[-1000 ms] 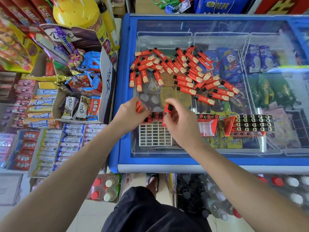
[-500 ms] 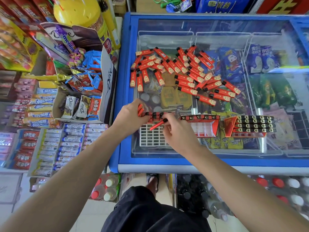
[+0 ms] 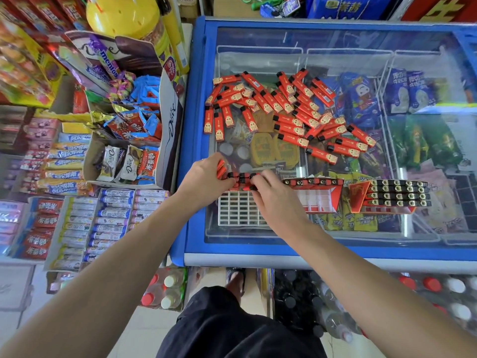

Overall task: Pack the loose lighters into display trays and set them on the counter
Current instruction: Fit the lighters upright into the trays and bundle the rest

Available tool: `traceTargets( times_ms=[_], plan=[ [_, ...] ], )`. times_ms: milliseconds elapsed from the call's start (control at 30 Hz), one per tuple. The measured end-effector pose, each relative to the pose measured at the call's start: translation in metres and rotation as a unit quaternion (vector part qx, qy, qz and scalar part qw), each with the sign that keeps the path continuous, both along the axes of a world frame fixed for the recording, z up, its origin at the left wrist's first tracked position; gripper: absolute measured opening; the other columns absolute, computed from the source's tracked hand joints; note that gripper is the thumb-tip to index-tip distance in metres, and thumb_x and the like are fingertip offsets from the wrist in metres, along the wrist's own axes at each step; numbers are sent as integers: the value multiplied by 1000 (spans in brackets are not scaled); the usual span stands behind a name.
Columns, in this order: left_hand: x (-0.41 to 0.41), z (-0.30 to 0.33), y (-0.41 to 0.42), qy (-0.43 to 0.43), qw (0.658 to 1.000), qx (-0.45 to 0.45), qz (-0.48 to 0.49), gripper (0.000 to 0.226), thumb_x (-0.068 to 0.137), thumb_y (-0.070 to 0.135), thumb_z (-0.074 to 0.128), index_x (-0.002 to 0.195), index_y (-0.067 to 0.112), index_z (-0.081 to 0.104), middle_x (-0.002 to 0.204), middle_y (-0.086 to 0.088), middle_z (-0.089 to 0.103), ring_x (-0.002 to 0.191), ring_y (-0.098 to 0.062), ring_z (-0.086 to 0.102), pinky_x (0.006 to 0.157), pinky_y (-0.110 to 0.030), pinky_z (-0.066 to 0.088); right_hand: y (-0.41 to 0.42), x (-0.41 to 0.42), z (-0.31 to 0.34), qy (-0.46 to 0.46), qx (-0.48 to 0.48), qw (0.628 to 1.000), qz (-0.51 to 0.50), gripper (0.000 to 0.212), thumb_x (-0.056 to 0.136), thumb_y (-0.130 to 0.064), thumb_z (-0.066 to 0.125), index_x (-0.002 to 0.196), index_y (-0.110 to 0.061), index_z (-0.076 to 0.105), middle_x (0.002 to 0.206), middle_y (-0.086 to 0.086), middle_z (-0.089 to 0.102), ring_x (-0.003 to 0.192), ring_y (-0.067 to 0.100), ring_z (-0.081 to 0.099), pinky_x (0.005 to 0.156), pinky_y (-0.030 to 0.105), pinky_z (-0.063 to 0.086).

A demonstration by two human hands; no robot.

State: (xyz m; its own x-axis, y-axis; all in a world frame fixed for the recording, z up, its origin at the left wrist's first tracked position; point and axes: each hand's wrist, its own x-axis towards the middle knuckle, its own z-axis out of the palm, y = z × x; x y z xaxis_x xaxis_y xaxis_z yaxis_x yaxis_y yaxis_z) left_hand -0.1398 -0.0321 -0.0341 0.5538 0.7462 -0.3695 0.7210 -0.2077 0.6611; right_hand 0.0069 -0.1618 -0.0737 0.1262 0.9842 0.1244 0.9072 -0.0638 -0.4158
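Note:
Several loose red lighters (image 3: pixel 289 112) lie scattered on the glass lid of the blue freezer (image 3: pixel 196 151). A white grid tray (image 3: pixel 238 211) sits near the front edge with a few lighters standing in its back row (image 3: pixel 242 178). My left hand (image 3: pixel 206 180) grips a small bunch of red lighters at the tray's back left corner. My right hand (image 3: pixel 273 200) has its fingers curled on a lighter in that back row. To the right stand a partly filled red tray (image 3: pixel 320 196) and a full red tray (image 3: pixel 395 193).
A Dove cardboard box of sweets (image 3: pixel 134 140) stands left of the freezer, above rows of candy packs (image 3: pixel 103 218). Bottled drinks (image 3: pixel 165 290) sit on the floor below the freezer's front edge. Frozen goods show under the glass.
My right hand has lowered its lighter from a tilted hold into the tray's back row. My left hand has stayed at the tray's corner with its bunch.

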Motion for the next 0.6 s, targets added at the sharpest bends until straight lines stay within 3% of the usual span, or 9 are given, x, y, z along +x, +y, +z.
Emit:
traceTargets(
  times_ms=[167,333,600],
  plan=[
    [1,0,0,-3,1000,3,-1,31,89,26,77,92,25,46,75,11,52,63,-4,49,56,-18,35,5,-3,-9,-16,-6,1000,16,29,86,8,71,105,-9,56,97,8,51,50,22,52,44,36,52],
    [0,-2,0,-9,1000,4,-2,32,89,27,77,91,26,45,75,11,51,63,-4,49,57,-19,35,5,-3,-11,-9,4,1000,26,20,90,7,67,100,-7,57,96,8,52,49,22,50,44,36,51],
    [0,-3,1,-5,1000,13,-6,31,89,27,77,95,23,47,77,11,53,66,-4,51,58,-20,36,3,-8,-15,-17,25,999,37,22,84,12,71,96,-5,62,96,10,57,51,22,51,41,32,48]
  ],
)
